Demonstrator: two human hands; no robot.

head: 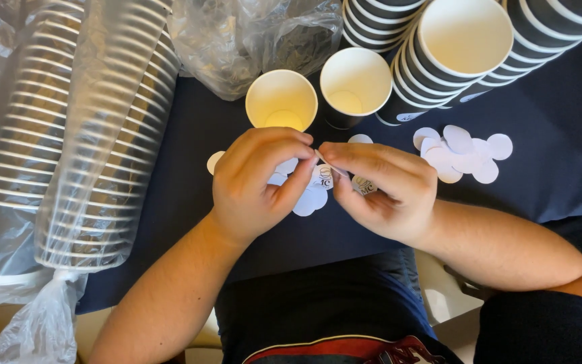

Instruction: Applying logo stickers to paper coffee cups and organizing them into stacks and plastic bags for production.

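My left hand [257, 180] and my right hand [382, 185] meet over a dark blue table [547, 168], fingertips pinched together on a small round white sticker [322, 174] with dark print. More round white stickers [308, 201] lie under my hands. Just beyond my fingers stand two upright paper cups: one [281, 100] with a yellowish inside, one dark-walled cup [355, 84] with a white inside.
A pile of white round stickers [463, 154] lies to the right. Stacks of dark ribbed cups [453, 47] lie at the back right. Two long cup stacks wrapped in clear plastic [75, 135] lie at the left. Crumpled clear plastic [250, 34] sits at the back.
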